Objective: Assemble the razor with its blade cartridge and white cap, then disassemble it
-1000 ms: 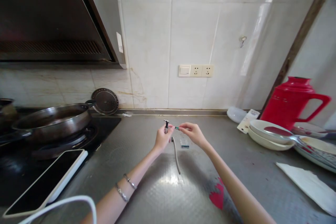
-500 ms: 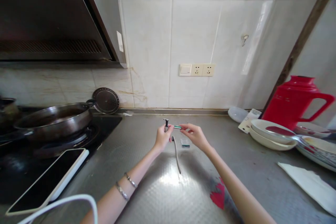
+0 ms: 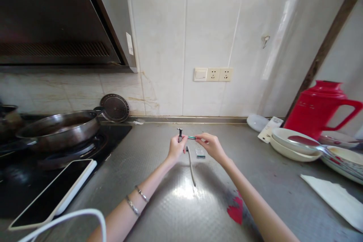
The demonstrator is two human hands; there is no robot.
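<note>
My left hand (image 3: 176, 148) is closed around a small T-shaped, black-and-silver tool (image 3: 180, 133), which stands upright with its crossbar on top. Between the two hands lies a thin green strip (image 3: 192, 137), level with the counter. My right hand (image 3: 209, 144) pinches the strip's right end; its left end meets the fingertips of my left hand. Just below them on the counter is a thin grey, curved, cable-like piece (image 3: 191, 166) with a dark tip. A small clear case (image 3: 200, 154) with a green edge sits to its right.
At left, a phone (image 3: 53, 194) lies by the black stove, which bears a steel pan (image 3: 61, 126). A white cable (image 3: 85, 212) loops in front. Bowls (image 3: 283, 151), a red thermos jug (image 3: 317, 111) and a white sheet (image 3: 331, 196) are on the right. Wall sockets (image 3: 219, 75) are behind.
The view has shifted very slightly. Both hands keep their hold in nearly the same place, and the green strip looks a little tilted compared with before.
</note>
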